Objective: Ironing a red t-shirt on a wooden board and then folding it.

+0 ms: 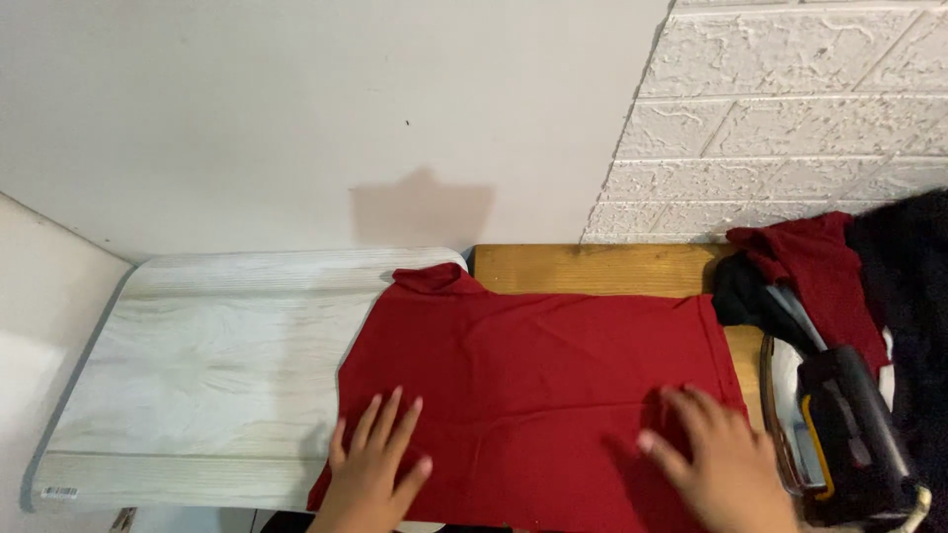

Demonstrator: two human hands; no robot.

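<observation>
Pale worktop [197, 375] is carrying a red shirt [533, 395] lying spread under both grips, left hand [375, 464] and right hand [716, 464] pressing flat, fingers splayed, holding nothing; uneven pressing is likely dragging creases toward the iron [849, 434] right of the right grip.

left hand [370, 464], right hand [716, 459], bare, no sleeves, no rings

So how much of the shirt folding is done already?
Partly done, it seems. The red shirt already lies spread across the pale board and wooden table, its long edges looking folded in. In hand: the left hand and right hand press flat on it, smoothing. Left: it is still one long piece, not a small stack, and more clothes sit piled at the right.
</observation>
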